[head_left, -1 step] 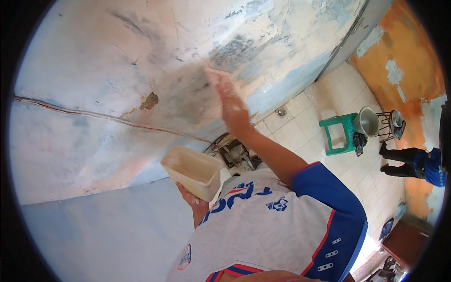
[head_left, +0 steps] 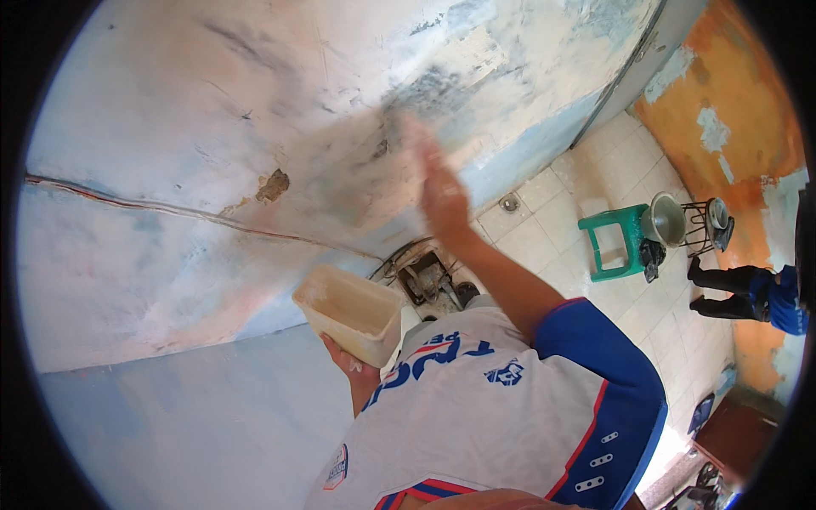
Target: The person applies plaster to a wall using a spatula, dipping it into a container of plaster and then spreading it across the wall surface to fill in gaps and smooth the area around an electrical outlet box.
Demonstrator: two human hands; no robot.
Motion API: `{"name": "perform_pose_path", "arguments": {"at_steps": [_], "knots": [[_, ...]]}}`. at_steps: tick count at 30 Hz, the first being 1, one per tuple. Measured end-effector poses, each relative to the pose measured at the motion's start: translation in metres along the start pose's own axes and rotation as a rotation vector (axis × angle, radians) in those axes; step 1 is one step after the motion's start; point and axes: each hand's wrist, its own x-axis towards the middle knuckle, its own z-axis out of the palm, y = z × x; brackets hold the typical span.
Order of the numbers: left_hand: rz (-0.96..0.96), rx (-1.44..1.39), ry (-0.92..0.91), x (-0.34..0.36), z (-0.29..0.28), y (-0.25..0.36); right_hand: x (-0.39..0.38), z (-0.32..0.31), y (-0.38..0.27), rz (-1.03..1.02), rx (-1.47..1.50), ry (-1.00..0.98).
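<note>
My left hand (head_left: 350,364) grips a pale, translucent rectangular plastic tub (head_left: 350,316) from beneath, its mouth turned up toward me. Whitish smears coat the tub's inside. My right hand (head_left: 442,191) is raised in front of the patchy wall (head_left: 331,153), its fingers smeared by motion. Whether it holds anything, or touches the wall, I cannot make out. Nearest to it, the wall shows dark stains and white and peach patches. A small broken hole (head_left: 273,185) with brown edges lies to its left.
A cable (head_left: 170,207) runs along the wall. On the tiled floor (head_left: 544,223) stand a green plastic stool (head_left: 619,242), a grey bucket (head_left: 664,220) and a metal-legged stand (head_left: 697,228). Another person (head_left: 756,296) in dark trousers is at far right, by an orange wall (head_left: 738,81).
My right hand has shifted a little right and down, away from the dark stain. The tub in my left hand has barely moved.
</note>
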Motion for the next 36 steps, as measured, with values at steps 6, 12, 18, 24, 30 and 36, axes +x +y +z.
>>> {"name": "perform_pose_path", "arguments": {"at_steps": [6, 12, 18, 24, 30, 36], "knots": [[-0.145, -0.085, -0.02, 0.003, -0.005, 0.01, 0.076, 0.013, 0.113, 0.098, -0.328, 0.199], [-0.167, -0.047, -0.066, 0.01, -0.016, 0.029, -0.004, 0.058, -0.018, 0.089, -0.018, 0.061], [-0.171, 0.007, -0.059, 0.003, -0.011, 0.061, 0.093, -0.046, 0.032, 0.4, -0.058, 0.189], [-0.244, -0.048, -0.072, 0.011, -0.04, 0.065, 0.054, 0.055, 0.037, 0.203, -0.156, 0.137], [-0.17, 0.026, -0.104, 0.007, -0.052, 0.079, -0.008, 0.021, 0.009, 0.42, 0.37, 0.081], [-0.332, 0.029, -0.076, -0.004, -0.032, 0.109, 0.125, -0.014, 0.087, 0.383, -0.127, 0.317]]}}
